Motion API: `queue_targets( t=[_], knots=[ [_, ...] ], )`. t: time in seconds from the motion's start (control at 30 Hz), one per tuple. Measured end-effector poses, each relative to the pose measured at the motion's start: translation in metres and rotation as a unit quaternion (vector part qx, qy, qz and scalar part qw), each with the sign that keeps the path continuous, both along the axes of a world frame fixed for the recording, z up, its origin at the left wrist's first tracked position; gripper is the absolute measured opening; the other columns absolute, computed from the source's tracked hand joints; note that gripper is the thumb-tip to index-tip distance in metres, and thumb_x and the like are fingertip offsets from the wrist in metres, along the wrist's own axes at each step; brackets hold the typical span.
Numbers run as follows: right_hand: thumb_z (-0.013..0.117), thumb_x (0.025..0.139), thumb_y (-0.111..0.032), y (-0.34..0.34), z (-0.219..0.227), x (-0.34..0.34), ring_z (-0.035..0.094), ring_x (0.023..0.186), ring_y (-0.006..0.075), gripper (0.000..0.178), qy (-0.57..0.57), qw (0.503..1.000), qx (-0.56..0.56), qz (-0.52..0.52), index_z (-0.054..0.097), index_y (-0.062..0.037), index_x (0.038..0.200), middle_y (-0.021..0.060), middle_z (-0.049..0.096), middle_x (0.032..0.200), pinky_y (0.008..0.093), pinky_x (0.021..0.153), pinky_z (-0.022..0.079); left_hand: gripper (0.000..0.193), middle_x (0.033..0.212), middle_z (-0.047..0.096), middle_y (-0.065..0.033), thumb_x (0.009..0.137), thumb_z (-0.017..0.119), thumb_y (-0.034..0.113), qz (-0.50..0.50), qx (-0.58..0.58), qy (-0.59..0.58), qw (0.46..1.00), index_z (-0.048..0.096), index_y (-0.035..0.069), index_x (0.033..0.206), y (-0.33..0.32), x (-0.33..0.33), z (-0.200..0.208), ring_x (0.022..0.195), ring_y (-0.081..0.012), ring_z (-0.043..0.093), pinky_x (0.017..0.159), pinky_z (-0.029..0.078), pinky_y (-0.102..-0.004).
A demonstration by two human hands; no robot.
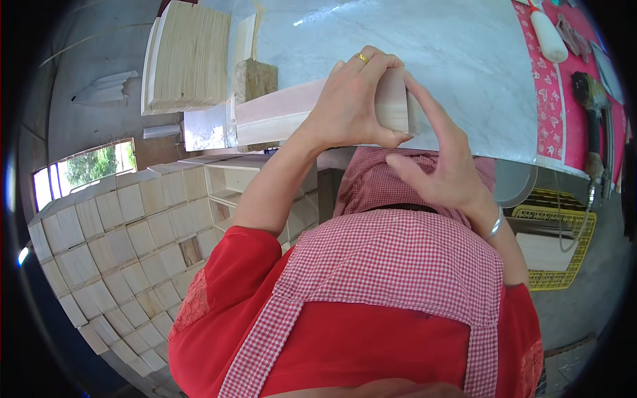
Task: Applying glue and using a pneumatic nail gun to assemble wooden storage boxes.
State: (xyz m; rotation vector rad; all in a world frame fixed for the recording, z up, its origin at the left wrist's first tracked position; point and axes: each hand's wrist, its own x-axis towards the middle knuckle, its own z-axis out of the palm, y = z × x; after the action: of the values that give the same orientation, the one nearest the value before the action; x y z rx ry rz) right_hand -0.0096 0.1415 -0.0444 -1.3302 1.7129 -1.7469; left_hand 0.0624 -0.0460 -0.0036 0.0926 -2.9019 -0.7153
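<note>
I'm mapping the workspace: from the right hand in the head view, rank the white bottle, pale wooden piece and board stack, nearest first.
1. Pale wooden piece: just left.
2. White bottle: upper right.
3. Board stack: far upper left.

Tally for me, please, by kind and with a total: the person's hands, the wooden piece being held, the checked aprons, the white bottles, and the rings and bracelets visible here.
Left hand and right hand: 2
Wooden piece: 1
Checked apron: 1
White bottle: 1
Gold ring: 1
Silver bracelet: 1
Total: 7
</note>
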Motion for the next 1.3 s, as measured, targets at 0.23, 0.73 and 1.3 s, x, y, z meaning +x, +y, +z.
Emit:
queue_targets(
  t=[0.23, 0.73, 1.3],
  knots=[
    [0.074, 0.081, -0.011, 0.046, 0.007, -0.012, 0.063, 0.108, 0.0315, 0.048, -0.027, 0.997, 0.065, 0.008, 0.058, 0.0018, 0.125, 0.0204, 0.063, 0.12, 0.0362, 0.095, 0.048, 0.082, 0.11, 0.058, -0.0138, 0.051, 0.084, 0.036, 0.0, 0.011, -0.005, 1.0, 0.055, 0.003, 0.12, -0.001, 0.002, 0.002, 0.102, -0.034, 0.058, 0.085, 0.043, -0.0426],
    [0.068, 0.089, -0.035, 0.238, -0.066, -0.218, 0.061, 0.107, 0.0417, 0.059, 0.392, 0.703, 0.447, -0.391, 0.051, 0.0012, 0.132, 0.0254, 0.062, 0.115, 0.0484, 0.09, 0.049, 0.079, 0.108, 0.057, -0.0159, 0.053, 0.082, 0.038, -0.012, -0.005, 0.036, 0.999, 0.055, 0.002, 0.117, -0.008, 0.003, -0.004, 0.103, -0.0356, 0.058, 0.085, 0.045, -0.0446],
    [0.058, 0.083, -0.019, 0.179, -0.074, -0.192, 0.067, 0.086, 0.0271, 0.026, 0.384, 0.582, 0.515, -0.498, 0.055, -0.0023, 0.102, 0.0138, 0.065, 0.094, 0.0406, 0.074, 0.052, 0.075, 0.105, 0.053, -0.0166, 0.05, 0.083, 0.02, -0.019, 0.045, 0.057, 0.997, 0.05, -0.001, 0.115, 0.005, -0.003, -0.01, 0.099, -0.0387, 0.055, 0.087, 0.046, -0.0435]
  ],
)
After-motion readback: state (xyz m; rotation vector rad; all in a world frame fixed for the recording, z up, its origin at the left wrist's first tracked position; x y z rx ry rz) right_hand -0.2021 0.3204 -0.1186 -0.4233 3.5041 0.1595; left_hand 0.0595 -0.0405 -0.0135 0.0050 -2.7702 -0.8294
